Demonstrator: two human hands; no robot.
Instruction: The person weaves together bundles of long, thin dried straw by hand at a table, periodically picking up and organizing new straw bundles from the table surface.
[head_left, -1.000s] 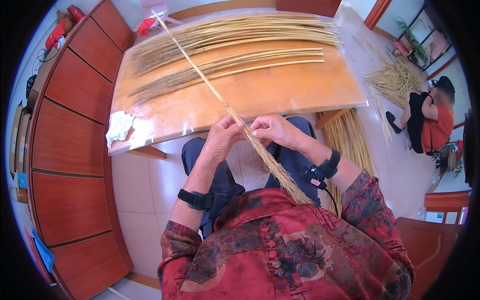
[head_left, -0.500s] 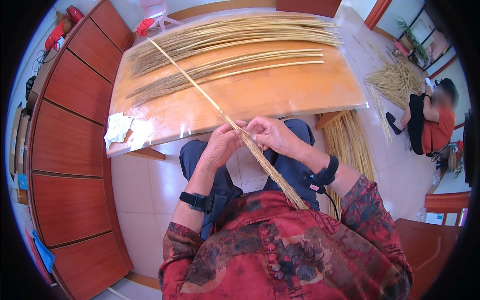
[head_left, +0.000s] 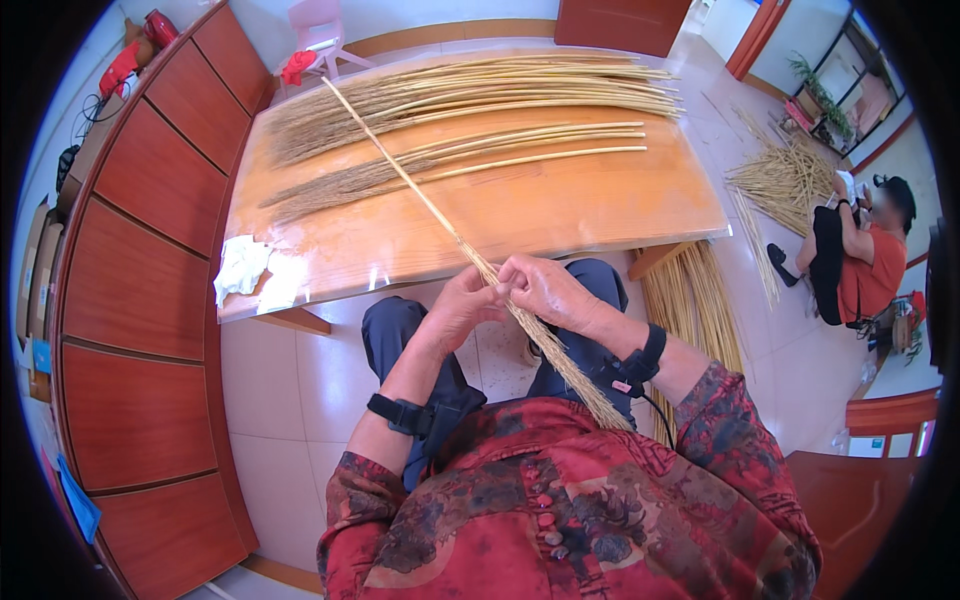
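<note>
The broomcorn stalk (head_left: 462,241) lay slantwise through both hands in front of the person's lap, its thin bare end reaching out to the upper left over the wooden table (head_left: 590,205) and its bushy head pointing back down to the right, close to the patterned red shirt (head_left: 560,500). The left hand (head_left: 458,312) had thumb and forefinger drawn together on the stalk, the other fingers loosely curled beneath. The right hand (head_left: 552,292) came in from the other side, its thumb and fingertips pinched at the stalk just beside the left thumb; where the fingertips met underneath was hidden. A black strap circled each wrist. On the table, a large bundle of stalks (head_left: 500,90) lay along the far side, brushy heads to the left, and a smaller group of stalks (head_left: 540,136) lay nearer, below it. Crumpled white paper or cloth (head_left: 240,268) sat at the near left corner. More long stalks (head_left: 695,300) lay below the table's right end. A reddish wooden cabinet (head_left: 140,270) ran along the left, and a pink chair (head_left: 320,38) stood beyond the table. At the right, another person (head_left: 875,262) in an orange top sat low near a heap of stalks (head_left: 785,185) on the floor.
</note>
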